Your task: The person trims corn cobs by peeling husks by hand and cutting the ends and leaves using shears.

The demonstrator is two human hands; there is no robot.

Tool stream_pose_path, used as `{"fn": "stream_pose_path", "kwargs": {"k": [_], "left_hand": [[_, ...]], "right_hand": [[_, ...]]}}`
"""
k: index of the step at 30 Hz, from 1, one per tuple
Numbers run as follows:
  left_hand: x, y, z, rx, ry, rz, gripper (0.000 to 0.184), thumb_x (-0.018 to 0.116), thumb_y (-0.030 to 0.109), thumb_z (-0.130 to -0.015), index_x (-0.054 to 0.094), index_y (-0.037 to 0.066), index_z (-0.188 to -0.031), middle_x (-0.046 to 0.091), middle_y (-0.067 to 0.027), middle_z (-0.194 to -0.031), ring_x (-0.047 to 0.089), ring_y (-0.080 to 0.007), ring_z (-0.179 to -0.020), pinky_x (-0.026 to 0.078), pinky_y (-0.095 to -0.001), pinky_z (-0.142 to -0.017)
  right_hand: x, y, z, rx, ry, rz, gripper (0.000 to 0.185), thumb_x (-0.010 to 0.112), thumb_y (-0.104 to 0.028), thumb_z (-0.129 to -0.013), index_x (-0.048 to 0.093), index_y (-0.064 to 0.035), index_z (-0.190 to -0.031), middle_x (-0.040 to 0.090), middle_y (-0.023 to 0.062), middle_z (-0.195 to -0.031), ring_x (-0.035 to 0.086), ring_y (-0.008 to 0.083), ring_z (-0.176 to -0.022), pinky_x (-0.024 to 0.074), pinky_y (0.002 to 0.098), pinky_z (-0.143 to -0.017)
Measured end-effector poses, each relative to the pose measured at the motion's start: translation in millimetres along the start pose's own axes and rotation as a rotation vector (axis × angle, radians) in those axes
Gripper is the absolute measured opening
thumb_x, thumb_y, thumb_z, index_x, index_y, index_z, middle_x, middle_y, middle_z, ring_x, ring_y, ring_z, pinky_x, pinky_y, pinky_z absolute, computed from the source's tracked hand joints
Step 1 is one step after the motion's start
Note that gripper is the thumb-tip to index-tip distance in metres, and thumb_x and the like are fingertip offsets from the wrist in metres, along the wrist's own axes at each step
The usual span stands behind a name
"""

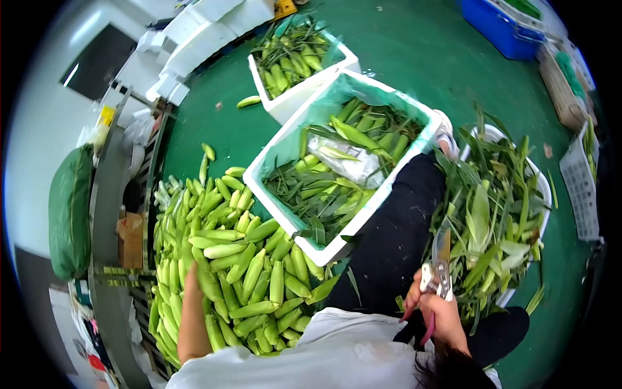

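My right hand (440, 311) is wrapped round pruning shears (441, 259) with pink-red handles, blades pointing up, just left of a white tub (543, 188) heaped with green husk leaves (483, 214). My left arm reaches into a big pile of green corn ears (256, 279) on the left; at its end my left hand (192, 267) is mostly hidden behind an ear, so its fingers do not show. In front of me a white foam box (285, 217) with a green liner holds corn, leaves and a clear plastic-wrapped bundle (350, 162).
A second foam box (304, 87) of corn stands behind the first. A metal rack (110, 214) with a green sack (71, 211) runs along the left. A blue bin (502, 32) and a white basket (578, 185) are at the right. One ear (249, 101) lies on the green floor.
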State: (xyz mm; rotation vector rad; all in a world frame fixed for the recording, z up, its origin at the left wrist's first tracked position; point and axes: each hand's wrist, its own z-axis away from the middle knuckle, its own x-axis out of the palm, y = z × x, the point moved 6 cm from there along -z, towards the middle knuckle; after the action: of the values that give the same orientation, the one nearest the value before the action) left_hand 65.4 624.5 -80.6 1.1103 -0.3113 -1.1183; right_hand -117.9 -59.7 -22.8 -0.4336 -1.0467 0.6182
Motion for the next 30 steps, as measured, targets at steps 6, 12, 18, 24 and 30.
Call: {"fn": "stream_pose_path", "kwargs": {"k": [6, 12, 18, 24, 30], "left_hand": [[-58, -23, -45, 0.129, 0.689, 0.676, 0.066, 0.021, 0.047, -0.104, 0.049, -0.007, -0.127, 0.064, -0.0205, -0.113, 0.063, -0.0325, -0.106, 0.057, -0.0404, -0.09], [514, 85, 11, 0.726, -0.706, -0.31, 0.042, 0.053, 0.017, -0.094, 0.051, 0.006, -0.134, 0.064, -0.0194, -0.117, 0.064, -0.0307, -0.106, 0.053, -0.0427, -0.086], [793, 12, 29, 1.474, -1.042, -1.805, 0.042, 0.06, 0.017, -0.084, 0.059, 0.012, -0.125, 0.058, -0.0126, -0.126, 0.055, -0.0324, -0.12, 0.045, -0.0455, -0.1], [766, 61, 87, 1.638, -0.941, -1.974, 0.07, 0.085, 0.047, -0.059, 0.066, 0.012, -0.117, 0.066, -0.0136, -0.108, 0.064, -0.0295, -0.103, 0.052, -0.0399, -0.087], [621, 74, 166, 0.143, -1.217, -0.527, 0.052, 0.057, 0.047, -0.091, 0.059, 0.005, -0.122, 0.065, -0.0153, -0.092, 0.066, -0.0266, -0.073, 0.055, -0.0406, -0.068]], "right_hand": [[-47, 38, 12, 0.144, 0.234, -0.105, 0.047, 0.052, 0.001, -0.075, 0.049, 0.0012, -0.122, 0.057, 0.0114, -0.086, 0.058, 0.0245, -0.083, 0.0504, 0.0432, -0.08], [-61, 46, 21, 0.129, 0.297, -0.116, 0.053, 0.062, -0.011, -0.081, 0.045, 0.0043, -0.129, 0.062, 0.0209, -0.099, 0.063, 0.0351, -0.1, 0.0515, 0.0492, -0.09], [-50, 20, 61, 0.148, 0.255, -0.224, 0.071, 0.061, -0.019, -0.084, 0.032, 0.0009, -0.146, 0.054, 0.0282, -0.126, 0.058, 0.0386, -0.116, 0.0459, 0.0475, -0.1], [-103, 72, 80, 0.005, 0.272, -0.732, 0.06, 0.061, -0.025, -0.094, 0.038, -0.0016, -0.144, 0.06, 0.0253, -0.119, 0.057, 0.0414, -0.117, 0.0453, 0.053, -0.103], [-81, 33, 39, -0.173, 0.008, -0.638, 0.057, 0.065, -0.033, -0.093, 0.046, -0.0016, -0.137, 0.064, 0.0172, -0.105, 0.06, 0.0337, -0.108, 0.0442, 0.0521, -0.1]]}}
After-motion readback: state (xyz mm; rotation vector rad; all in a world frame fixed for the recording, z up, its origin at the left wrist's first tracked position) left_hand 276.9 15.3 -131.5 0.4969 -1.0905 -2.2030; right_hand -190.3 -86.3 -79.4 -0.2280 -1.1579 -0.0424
